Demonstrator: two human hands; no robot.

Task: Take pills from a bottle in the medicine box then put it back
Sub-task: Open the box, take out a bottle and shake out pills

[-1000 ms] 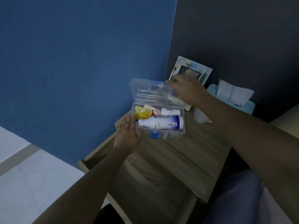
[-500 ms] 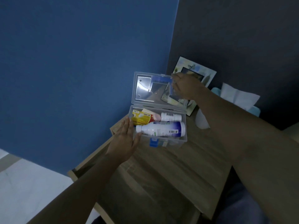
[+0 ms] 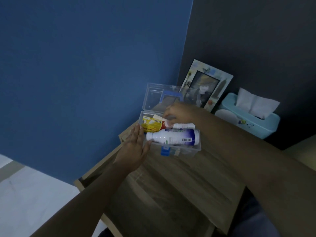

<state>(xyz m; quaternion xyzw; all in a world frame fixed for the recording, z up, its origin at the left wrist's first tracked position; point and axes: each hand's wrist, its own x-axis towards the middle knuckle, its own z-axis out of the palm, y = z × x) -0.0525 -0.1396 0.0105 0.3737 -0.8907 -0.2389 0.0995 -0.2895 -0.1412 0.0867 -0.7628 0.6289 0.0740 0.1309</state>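
Right hand [image 3: 179, 113] fingers curled, tips touching small bottle [image 3: 183, 125] in medicine box [image 3: 186, 150]; grip unclear. Left hand [image 3: 135, 146] flat, open against box end.

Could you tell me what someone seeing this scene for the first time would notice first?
Most likely the clear medicine box, lid up, at the far left corner of the wooden table, with a big white and blue bottle lying along its front. The right hand reaches into the box over a yellow packet, while the left hand rests flat against the box's left end. Behind stand a picture frame and a turquoise tissue box.
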